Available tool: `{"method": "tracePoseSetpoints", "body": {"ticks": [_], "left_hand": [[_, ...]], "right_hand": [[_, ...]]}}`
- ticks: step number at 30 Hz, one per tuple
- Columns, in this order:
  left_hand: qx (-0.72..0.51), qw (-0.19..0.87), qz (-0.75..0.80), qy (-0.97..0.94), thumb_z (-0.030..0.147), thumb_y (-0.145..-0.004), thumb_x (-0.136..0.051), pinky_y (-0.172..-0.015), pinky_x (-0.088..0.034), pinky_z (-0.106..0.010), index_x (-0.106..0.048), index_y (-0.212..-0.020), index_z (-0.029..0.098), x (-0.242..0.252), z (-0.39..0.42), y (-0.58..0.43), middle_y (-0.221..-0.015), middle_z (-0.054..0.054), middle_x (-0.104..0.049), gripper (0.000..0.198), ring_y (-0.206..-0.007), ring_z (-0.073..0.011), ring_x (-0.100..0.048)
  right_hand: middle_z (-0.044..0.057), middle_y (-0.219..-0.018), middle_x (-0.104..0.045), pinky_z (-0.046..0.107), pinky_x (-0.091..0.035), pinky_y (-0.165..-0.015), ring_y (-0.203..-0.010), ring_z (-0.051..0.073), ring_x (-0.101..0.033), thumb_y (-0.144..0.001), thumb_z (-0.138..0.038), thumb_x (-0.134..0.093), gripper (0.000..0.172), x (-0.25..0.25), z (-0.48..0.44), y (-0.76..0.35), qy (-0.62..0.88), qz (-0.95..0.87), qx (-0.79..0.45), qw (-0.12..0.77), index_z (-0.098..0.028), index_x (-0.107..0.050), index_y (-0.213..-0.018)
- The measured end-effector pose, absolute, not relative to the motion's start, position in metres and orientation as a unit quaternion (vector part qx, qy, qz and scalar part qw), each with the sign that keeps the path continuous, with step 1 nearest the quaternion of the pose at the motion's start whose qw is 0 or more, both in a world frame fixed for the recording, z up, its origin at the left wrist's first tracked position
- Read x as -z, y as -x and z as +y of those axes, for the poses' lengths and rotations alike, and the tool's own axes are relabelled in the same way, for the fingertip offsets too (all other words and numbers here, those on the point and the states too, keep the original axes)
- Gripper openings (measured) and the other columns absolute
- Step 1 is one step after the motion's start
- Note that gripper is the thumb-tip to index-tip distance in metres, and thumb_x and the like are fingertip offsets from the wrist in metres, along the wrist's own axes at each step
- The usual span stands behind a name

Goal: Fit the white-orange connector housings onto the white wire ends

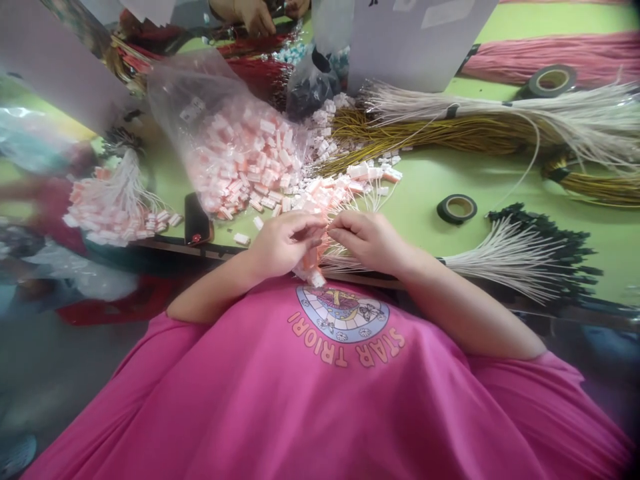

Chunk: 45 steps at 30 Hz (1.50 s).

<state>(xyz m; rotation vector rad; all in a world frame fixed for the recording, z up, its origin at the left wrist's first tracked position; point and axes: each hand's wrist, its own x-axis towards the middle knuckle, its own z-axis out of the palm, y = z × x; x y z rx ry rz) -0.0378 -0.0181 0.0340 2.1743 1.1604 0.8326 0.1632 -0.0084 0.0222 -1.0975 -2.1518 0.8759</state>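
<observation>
My left hand (pixel 286 245) and my right hand (pixel 373 241) meet at the table's near edge, fingertips almost touching. Both are closed in a pinch. What sits between the fingers is too small and covered to make out. Around and below the fingertips lies a bundle of white wires with pink-and-white plastic connectors (pixel 316 277) on their ends. More of these connectors (pixel 345 183) spread just beyond my hands. To the left, a clear plastic bag (pixel 240 160) spills loose connectors onto the green table.
Finished-looking wire bundles (pixel 123 200) lie left, beside a dark phone-like object (pixel 197 220). On the right are black tape rolls (pixel 456 209), a white wire bundle with black ends (pixel 525 253), and white and yellow wires (pixel 450 117). Another person's hands (pixel 257 15) work across the table.
</observation>
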Motion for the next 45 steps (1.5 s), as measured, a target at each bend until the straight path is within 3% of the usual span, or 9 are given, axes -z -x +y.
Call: {"method": "tracePoseSetpoints", "body": {"ticks": [5, 8, 11, 15, 20, 32, 39, 42, 45], "left_hand": [[-0.326, 0.136, 0.335, -0.873, 0.023, -0.081, -0.067, -0.094, -0.050, -0.033, -0.065, -0.117, 0.029, -0.030, -0.020, 0.067, -0.120, -0.005, -0.065, 0.037, -0.107, -0.0182, -0.061], [-0.281, 0.066, 0.251, -0.924, 0.030, -0.074, -0.076, -0.102, -0.043, -0.036, -0.065, -0.114, 0.040, -0.020, -0.024, 0.086, -0.124, 0.001, -0.063, 0.043, -0.117, -0.0204, -0.055], [-0.182, 0.022, 0.149, -0.972, 0.036, -0.076, -0.074, -0.113, -0.030, -0.039, -0.061, -0.117, 0.046, -0.008, -0.027, 0.087, -0.125, 0.006, -0.063, 0.044, -0.125, -0.0199, -0.049], [-0.175, -0.036, 0.090, -0.980, 0.031, -0.085, -0.065, -0.119, -0.012, -0.042, -0.063, -0.110, 0.037, 0.007, -0.026, 0.067, -0.132, 0.004, -0.059, 0.025, -0.130, -0.0186, -0.045], [-0.232, -0.074, 0.109, -0.964, 0.024, -0.087, -0.061, -0.120, -0.004, -0.046, -0.064, -0.091, 0.027, 0.015, -0.009, 0.066, -0.124, 0.002, -0.064, 0.006, -0.129, -0.0187, -0.046], [-0.232, 0.117, 0.259, -0.930, 0.031, -0.087, -0.061, -0.116, -0.026, -0.046, -0.066, -0.108, 0.034, 0.028, 0.018, 0.083, -0.130, 0.001, -0.060, 0.022, -0.135, -0.0224, -0.040], [-0.240, -0.002, 0.172, -0.956, 0.021, -0.090, -0.057, -0.115, -0.030, -0.043, -0.054, -0.129, 0.037, 0.034, 0.013, 0.089, -0.144, 0.001, -0.047, 0.042, -0.143, -0.0212, -0.026], [-0.247, -0.035, 0.133, -0.959, 0.019, -0.087, -0.060, -0.114, -0.031, -0.045, -0.052, -0.130, 0.035, 0.039, 0.004, 0.088, -0.144, -0.002, -0.047, 0.046, -0.145, -0.0234, -0.019], [-0.239, -0.047, 0.116, -0.963, 0.023, -0.087, -0.061, -0.113, -0.031, -0.048, -0.060, -0.118, 0.032, 0.045, -0.003, 0.087, -0.141, -0.002, -0.050, 0.032, -0.146, -0.0257, -0.017]], "right_hand": [[0.005, -0.085, -0.068, 0.029, -0.042, -0.070, -0.071, 0.014, -0.058, -0.087, -0.021, -0.048, 0.019, -0.033, -0.025, -0.192, 0.423, -0.814, -0.268, 0.295, -0.018, -0.066, -0.090], [0.005, -0.084, -0.069, 0.029, -0.043, -0.071, -0.077, 0.016, -0.060, -0.084, -0.023, -0.054, 0.015, -0.024, -0.043, -0.201, 0.359, -0.875, -0.268, 0.185, -0.019, -0.068, -0.088], [0.010, -0.103, -0.067, 0.033, -0.042, -0.082, -0.092, 0.021, -0.058, -0.084, -0.024, -0.055, 0.023, -0.009, -0.052, -0.192, 0.347, -0.910, -0.207, 0.098, -0.015, -0.066, -0.102], [0.013, -0.096, -0.064, 0.035, -0.039, -0.079, -0.093, 0.026, -0.054, -0.083, -0.038, -0.058, 0.031, 0.004, -0.053, -0.171, 0.383, -0.918, -0.098, 0.017, -0.011, -0.065, -0.096], [0.011, -0.097, -0.063, 0.035, -0.034, -0.079, -0.095, 0.027, -0.054, -0.083, -0.040, -0.057, 0.035, 0.008, -0.054, -0.162, 0.406, -0.912, -0.056, -0.014, -0.011, -0.060, -0.103], [0.010, -0.097, -0.061, 0.028, -0.025, -0.057, -0.073, 0.016, -0.054, -0.089, -0.032, -0.046, 0.024, 0.011, -0.053, -0.162, 0.370, -0.925, -0.083, -0.014, -0.015, -0.058, -0.101], [0.008, -0.077, -0.066, 0.029, -0.028, -0.062, -0.071, 0.016, -0.052, -0.089, -0.018, -0.041, 0.026, 0.005, -0.052, -0.164, 0.333, -0.938, -0.098, 0.003, -0.014, -0.064, -0.077], [0.008, -0.078, -0.068, 0.028, -0.028, -0.060, -0.065, 0.014, -0.052, -0.085, -0.020, -0.046, 0.020, -0.006, -0.052, -0.160, 0.343, -0.928, -0.149, 0.001, -0.014, -0.064, -0.091], [0.007, -0.077, -0.069, 0.028, -0.025, -0.055, -0.058, 0.014, -0.051, -0.083, -0.027, -0.050, 0.039, -0.012, -0.052, -0.148, 0.315, -0.932, -0.176, -0.012, -0.013, -0.056, -0.119]]}}
